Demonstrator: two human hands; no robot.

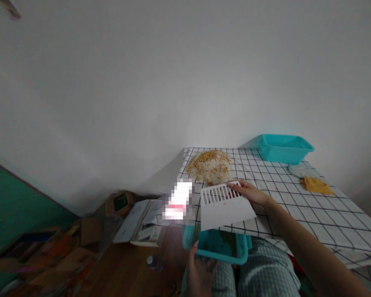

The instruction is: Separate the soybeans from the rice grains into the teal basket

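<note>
My right hand [249, 192] grips the far edge of a white slotted plastic scoop [224, 206], held flat over the near left corner of the table. Just beyond it lies a pile of yellow beans mixed with white grains [209, 166] on the checked tablecloth [297, 202]. My left hand [199, 270] is closed on the near rim of a teal plastic basket [235, 258] held on my lap below the table edge, under the scoop.
A second teal tub [284, 147] stands at the table's far edge. A clear bag [301, 170] and a yellow cloth [317, 185] lie at the right. Boxes [89, 231] and papers [139, 220] clutter the wooden floor at the left, against the white wall.
</note>
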